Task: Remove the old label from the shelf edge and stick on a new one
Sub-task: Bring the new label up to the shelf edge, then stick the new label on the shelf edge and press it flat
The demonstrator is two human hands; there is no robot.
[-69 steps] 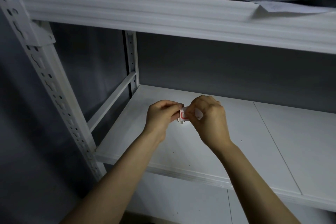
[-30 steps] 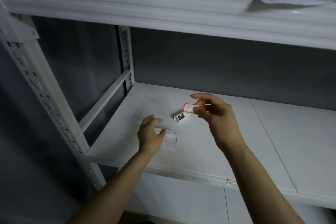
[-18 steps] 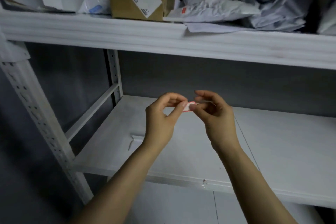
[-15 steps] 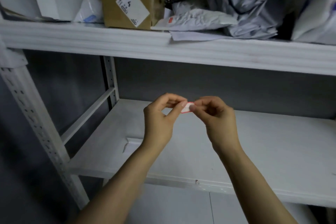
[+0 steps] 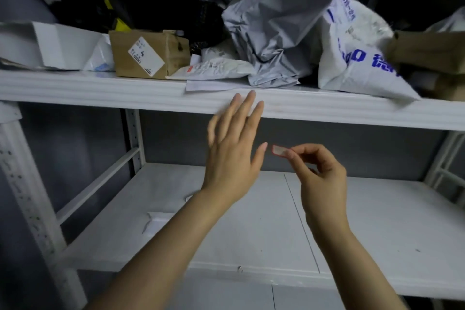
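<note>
My right hand (image 5: 319,173) pinches a small white label with a red border (image 5: 279,151) between thumb and fingertip, below the upper shelf edge (image 5: 151,94). My left hand (image 5: 232,148) is raised with straight, spread fingers, its fingertips in front of that white edge; it holds nothing. The label hangs just right of my left thumb. A white backing sheet (image 5: 157,219) lies on the lower shelf (image 5: 377,229), partly hidden by my left forearm.
The upper shelf is crowded with a cardboard box (image 5: 148,54), grey mailer bags (image 5: 274,33), a white bag with blue print (image 5: 357,53) and a white box (image 5: 50,45). A perforated white upright (image 5: 30,204) stands at left.
My left hand let go of the label and rose with open fingers to the upper shelf edge. The view tilted up. My right hand keeps the label.
</note>
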